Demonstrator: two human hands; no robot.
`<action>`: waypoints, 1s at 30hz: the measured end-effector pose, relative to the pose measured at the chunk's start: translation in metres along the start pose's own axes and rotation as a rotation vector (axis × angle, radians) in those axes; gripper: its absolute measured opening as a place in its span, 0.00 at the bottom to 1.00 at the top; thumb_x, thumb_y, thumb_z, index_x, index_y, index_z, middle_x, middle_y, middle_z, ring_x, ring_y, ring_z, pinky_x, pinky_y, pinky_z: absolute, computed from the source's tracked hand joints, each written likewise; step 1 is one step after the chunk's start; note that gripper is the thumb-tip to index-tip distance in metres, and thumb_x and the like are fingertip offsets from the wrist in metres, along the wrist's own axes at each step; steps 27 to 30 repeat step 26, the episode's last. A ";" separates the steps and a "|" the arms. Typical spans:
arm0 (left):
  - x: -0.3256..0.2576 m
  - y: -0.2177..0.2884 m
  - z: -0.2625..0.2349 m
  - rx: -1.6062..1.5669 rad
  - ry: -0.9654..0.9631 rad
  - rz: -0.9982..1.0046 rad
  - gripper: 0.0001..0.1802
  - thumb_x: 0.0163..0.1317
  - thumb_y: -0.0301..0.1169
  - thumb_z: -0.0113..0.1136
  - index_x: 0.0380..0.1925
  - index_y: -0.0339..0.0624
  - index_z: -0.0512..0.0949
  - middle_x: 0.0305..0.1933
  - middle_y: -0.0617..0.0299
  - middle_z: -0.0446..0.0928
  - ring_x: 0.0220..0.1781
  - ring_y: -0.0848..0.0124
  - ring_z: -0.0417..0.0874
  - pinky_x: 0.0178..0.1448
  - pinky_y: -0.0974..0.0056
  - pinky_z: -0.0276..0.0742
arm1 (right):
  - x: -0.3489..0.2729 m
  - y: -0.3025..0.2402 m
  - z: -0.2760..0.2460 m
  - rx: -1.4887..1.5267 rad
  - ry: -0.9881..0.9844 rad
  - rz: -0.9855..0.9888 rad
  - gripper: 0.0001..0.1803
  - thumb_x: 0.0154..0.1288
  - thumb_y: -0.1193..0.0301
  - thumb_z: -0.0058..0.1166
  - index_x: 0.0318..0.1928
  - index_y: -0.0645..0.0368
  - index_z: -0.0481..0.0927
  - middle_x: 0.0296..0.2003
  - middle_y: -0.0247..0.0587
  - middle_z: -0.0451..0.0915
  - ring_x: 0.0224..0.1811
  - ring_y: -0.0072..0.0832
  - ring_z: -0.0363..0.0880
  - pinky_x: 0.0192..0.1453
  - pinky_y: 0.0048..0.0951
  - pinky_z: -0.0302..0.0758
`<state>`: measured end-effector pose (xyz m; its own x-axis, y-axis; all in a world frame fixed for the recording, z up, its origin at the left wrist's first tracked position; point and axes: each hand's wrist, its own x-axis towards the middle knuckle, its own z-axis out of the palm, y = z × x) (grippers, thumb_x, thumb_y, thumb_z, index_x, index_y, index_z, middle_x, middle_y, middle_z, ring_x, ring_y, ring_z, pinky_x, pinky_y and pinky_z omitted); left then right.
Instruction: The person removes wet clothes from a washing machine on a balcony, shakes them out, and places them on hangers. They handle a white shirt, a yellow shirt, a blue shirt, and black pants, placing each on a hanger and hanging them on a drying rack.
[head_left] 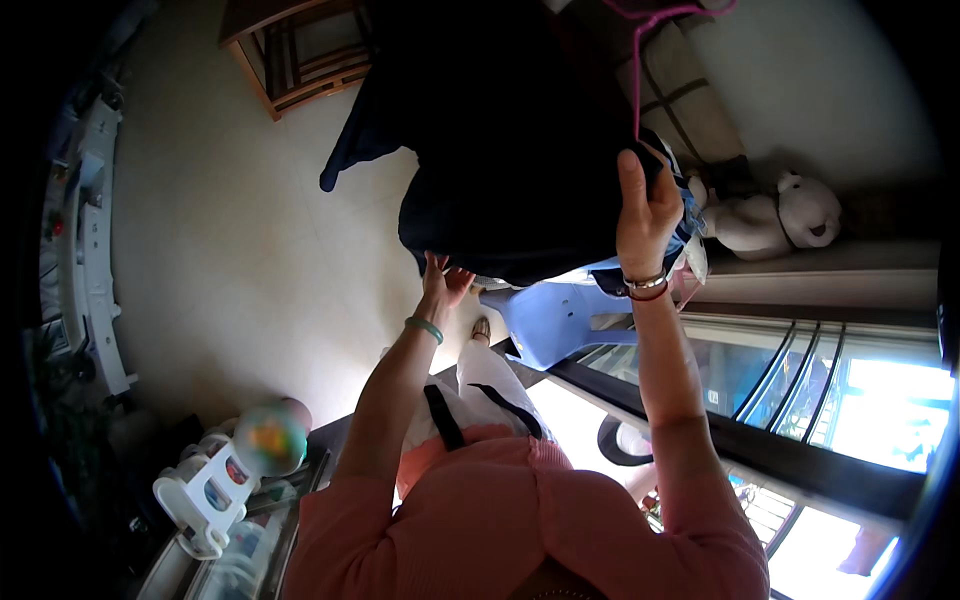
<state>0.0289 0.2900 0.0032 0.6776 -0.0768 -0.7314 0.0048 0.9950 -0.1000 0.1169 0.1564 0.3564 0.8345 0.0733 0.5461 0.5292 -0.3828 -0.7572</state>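
A large dark garment (520,170) hangs spread out before me, one sleeve-like end (350,155) sticking out to the left. My right hand (650,212) is closed on its right edge, thumb up and fingers partly behind the cloth. At the lower left hem, my left hand (448,282) has its fingertips pinched on the fabric. A pink hanger (638,75) rises from the cloth just above my right thumb; whether that hand touches it cannot be seen. The garment is so dark that its folds do not show.
Beneath the garment stands a blue plastic stool (550,325), with other clothes (686,225) near my right hand. A white teddy bear (785,215) sits on a ledge at the right. A wooden table (300,60) is far left; a white holder (208,495) stands near left.
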 end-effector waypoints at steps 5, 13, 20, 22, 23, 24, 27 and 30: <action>0.042 -0.027 0.024 0.070 0.055 0.087 0.33 0.67 0.60 0.44 0.65 0.56 0.60 0.69 0.45 0.61 0.66 0.48 0.69 0.67 0.46 0.69 | 0.006 0.080 -0.048 0.020 0.072 0.083 0.16 0.68 0.62 0.58 0.45 0.63 0.81 0.21 0.22 0.72 0.22 0.10 0.59 0.24 0.16 0.53; 0.086 -0.130 0.043 0.172 0.073 0.041 0.36 0.67 0.59 0.46 0.70 0.60 0.55 0.72 0.52 0.56 0.67 0.49 0.67 0.67 0.43 0.69 | 0.000 0.222 -0.158 -0.080 0.294 0.273 0.17 0.68 0.58 0.59 0.33 0.61 0.80 0.22 0.20 0.70 0.26 0.12 0.60 0.30 0.19 0.58; 0.092 -0.198 0.019 0.380 0.065 -0.054 0.38 0.67 0.57 0.47 0.73 0.59 0.50 0.72 0.56 0.56 0.68 0.53 0.68 0.68 0.45 0.68 | -0.030 0.350 -0.245 -0.330 0.409 0.384 0.18 0.68 0.59 0.58 0.35 0.65 0.82 0.29 0.30 0.75 0.34 0.20 0.65 0.44 0.25 0.63; 0.084 -0.207 0.022 0.436 0.089 -0.085 0.38 0.68 0.57 0.46 0.73 0.57 0.50 0.72 0.56 0.57 0.68 0.54 0.68 0.69 0.46 0.67 | -0.040 0.367 -0.255 -0.336 0.395 0.514 0.22 0.68 0.59 0.57 0.45 0.71 0.81 0.41 0.41 0.83 0.47 0.29 0.72 0.64 0.31 0.62; 0.080 -0.209 0.020 0.449 0.100 -0.101 0.38 0.68 0.57 0.46 0.73 0.57 0.50 0.71 0.56 0.58 0.68 0.54 0.67 0.69 0.46 0.67 | -0.041 0.370 -0.253 -0.250 0.422 0.538 0.24 0.68 0.60 0.57 0.49 0.72 0.79 0.48 0.46 0.82 0.54 0.32 0.71 0.73 0.33 0.51; 0.079 -0.212 0.019 0.462 0.111 -0.118 0.38 0.68 0.57 0.46 0.73 0.58 0.50 0.71 0.56 0.58 0.68 0.54 0.67 0.69 0.46 0.67 | -0.043 0.370 -0.255 -0.213 0.415 0.590 0.24 0.68 0.60 0.57 0.50 0.72 0.79 0.49 0.46 0.81 0.53 0.32 0.72 0.73 0.34 0.51; 0.078 -0.217 0.018 0.472 0.093 -0.151 0.38 0.68 0.56 0.46 0.73 0.58 0.50 0.72 0.56 0.57 0.69 0.52 0.66 0.69 0.45 0.67 | -0.045 0.372 -0.261 -0.229 0.407 0.658 0.24 0.68 0.59 0.57 0.50 0.72 0.79 0.51 0.46 0.80 0.55 0.32 0.72 0.73 0.33 0.51; 0.078 -0.217 0.018 0.472 0.093 -0.151 0.38 0.68 0.56 0.46 0.73 0.58 0.50 0.72 0.56 0.57 0.69 0.52 0.66 0.69 0.45 0.67 | -0.045 0.372 -0.261 -0.229 0.407 0.658 0.24 0.68 0.59 0.57 0.50 0.72 0.79 0.51 0.46 0.80 0.55 0.32 0.72 0.73 0.33 0.51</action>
